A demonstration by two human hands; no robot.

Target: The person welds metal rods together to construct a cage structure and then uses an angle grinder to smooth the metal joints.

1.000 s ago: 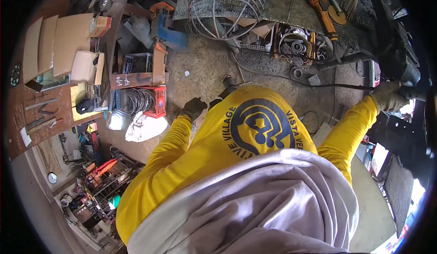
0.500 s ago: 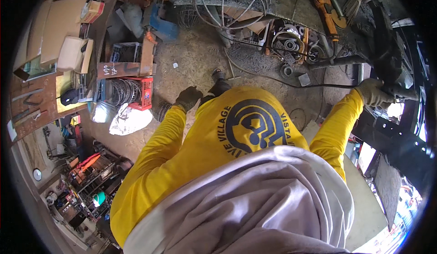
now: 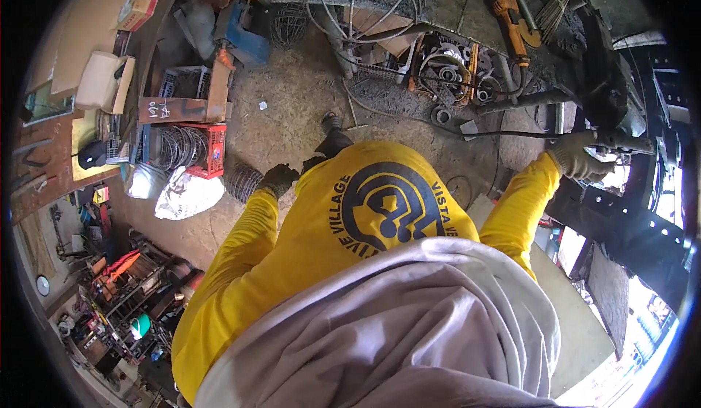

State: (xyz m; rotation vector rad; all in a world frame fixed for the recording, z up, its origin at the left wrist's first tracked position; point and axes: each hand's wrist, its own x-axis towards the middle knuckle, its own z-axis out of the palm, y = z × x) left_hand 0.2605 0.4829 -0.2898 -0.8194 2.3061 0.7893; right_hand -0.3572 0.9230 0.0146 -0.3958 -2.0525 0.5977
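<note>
Clenched around a dark metal rod [image 3: 621, 143], the right hand [image 3: 580, 158] in its pale work glove makes a full grip at about three o'clock, just where the rod meets the black steel frame [image 3: 628, 225] running down toward four o'clock. A thin dark cable [image 3: 504, 135] trails from that grip back toward eleven o'clock. The left hand [image 3: 277, 180], in a dark glove, hangs at nine o'clock from the chest, curled loosely; I cannot tell whether it holds anything, though it sits just beside a small coil of wire mesh [image 3: 241, 181] on the dirt floor [image 3: 292, 101].

Judging by the posture, the work in hand is at the frame, with the rod being steadied or positioned there; any next move would call for a firm right-hand hold and care with the trailing cable.

Farther out at ten o'clock, a red plastic crate [image 3: 208, 149] holds rings of coiled wire. Beside it lies a white plastic bag [image 3: 186, 195].
</note>
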